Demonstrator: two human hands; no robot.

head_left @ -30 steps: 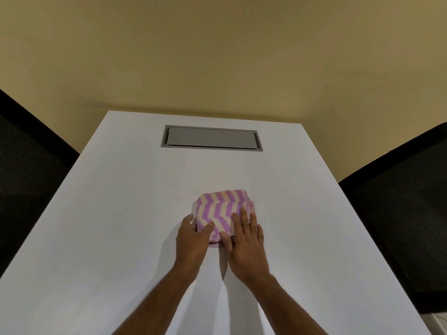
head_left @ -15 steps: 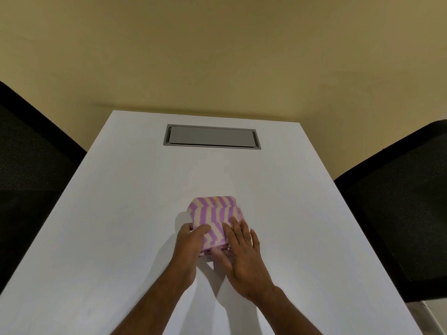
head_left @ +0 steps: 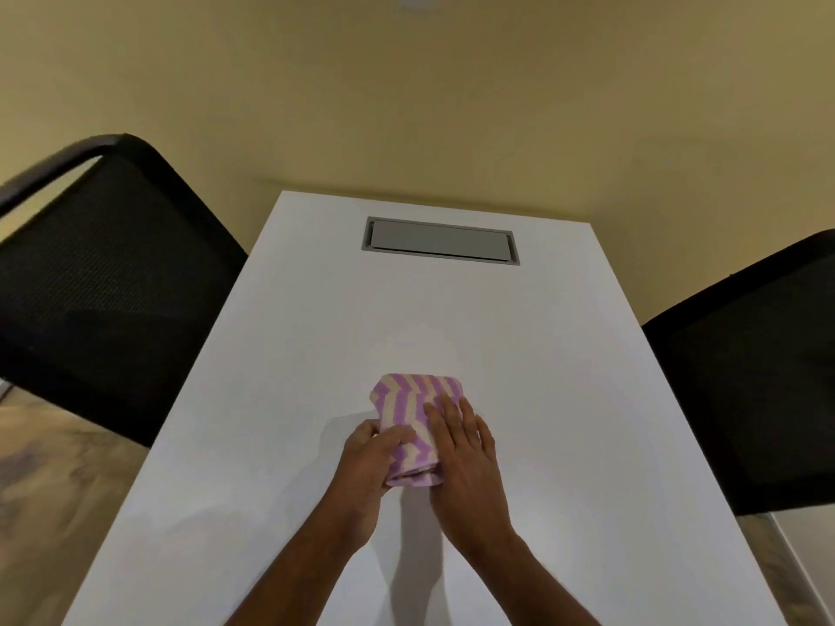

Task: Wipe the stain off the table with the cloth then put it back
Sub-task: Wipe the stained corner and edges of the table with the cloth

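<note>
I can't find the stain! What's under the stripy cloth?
Only the white table shows around the cloth. The left hand grips its edge and the right hand presses flat on top. Whatever lies beneath, stain or not, is covered.

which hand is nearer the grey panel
Right. The right hand lies flat on the cloth, farther up toward the panel; the left hand grips the cloth's left edge, farther back.

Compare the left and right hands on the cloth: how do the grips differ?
The left hand curls its fingers round the left edge of the cloth; the right hand lies flat, fingers straight. The left hand sits at the cloth's side; the right hand rests on top. Both touch the cloth.
</note>
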